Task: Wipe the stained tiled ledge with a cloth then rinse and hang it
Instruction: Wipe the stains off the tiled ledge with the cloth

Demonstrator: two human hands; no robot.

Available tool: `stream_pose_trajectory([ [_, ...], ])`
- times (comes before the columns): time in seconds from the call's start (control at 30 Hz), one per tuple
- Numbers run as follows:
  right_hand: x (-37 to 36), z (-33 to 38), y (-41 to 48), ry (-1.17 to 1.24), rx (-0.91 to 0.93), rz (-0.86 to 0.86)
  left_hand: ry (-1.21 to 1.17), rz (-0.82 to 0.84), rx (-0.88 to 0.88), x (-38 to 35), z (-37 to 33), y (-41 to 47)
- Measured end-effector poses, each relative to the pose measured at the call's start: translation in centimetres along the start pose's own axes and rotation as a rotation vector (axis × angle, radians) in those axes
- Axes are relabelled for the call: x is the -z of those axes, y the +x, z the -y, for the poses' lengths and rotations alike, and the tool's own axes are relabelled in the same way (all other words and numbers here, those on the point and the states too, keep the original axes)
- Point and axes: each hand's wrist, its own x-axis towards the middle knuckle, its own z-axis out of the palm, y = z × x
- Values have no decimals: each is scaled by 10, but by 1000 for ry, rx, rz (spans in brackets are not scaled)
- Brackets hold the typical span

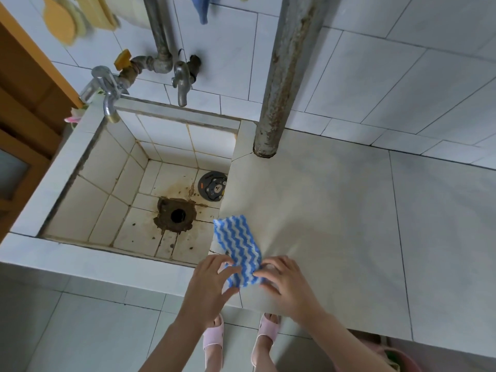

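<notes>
- Cloth point(237, 245), blue with white wavy stripes, lies in the head view along the left edge of the tiled counter point(335, 210), just beside the sink point(107, 162).
- Its far end sits flat at the counter's rim, with one corner reaching the drop into the sink. Its near end is bunched up between the two hands.
- The left hand point(212, 283) comes in from below. Its grip pinches the cloth's near left edge between the thumb and curled fingers.
- The right hand point(284, 283) has its grip closed on the near right edge, fingertips curled onto the fabric and palm facing down over the counter.
- The counter is pale, with a faint yellowish cast across the wide slab by the cloth.
- A rusty pipe point(284, 76) stands upright on the counter's back left corner and runs up the white tiled wall.
- The sink is a square tiled basin with brown staining along the grout and around the drain hole point(177, 215) in its floor.
- A round dark drain cover point(212, 189) with a cartoon bear lies flat on the sink floor, near the counter side wall.
- Two metal taps point(106, 89) point(182, 81) reach over the sink's back edge, and a yellow valve handle point(123, 59) sits on the pipework between them.
- Pink slippers point(213, 336) show on the person's feet on the floor, below the counter's front edge.
- A blue rag point(203, 9) hangs on the wall at the top of the view.
</notes>
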Motion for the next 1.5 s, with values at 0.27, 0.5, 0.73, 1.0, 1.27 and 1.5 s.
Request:
stream_pose_trajectory([
  [0.27, 3, -2, 12, -78, 106, -58, 34, -108, -16, -3, -6, 6],
  [0.5, 14, 6, 18, 59, -60, -170, -131, -64, 77, 11, -14, 13],
  [0.73, 75, 27, 39, 360, -208, -28, -402, -59, 152, 62, -32, 44],
  [1.0, 112, 18, 88, 332, -307, -139, -442, -72, 168, 80, -31, 101],
  [1.27, 80, -11, 136, 88, -326, -228, -222, -157, 253, 53, -13, 153],
  [1.5, 88, -14, 161, 7, -252, -299, -135, -198, 159, 67, 0, 178],
])
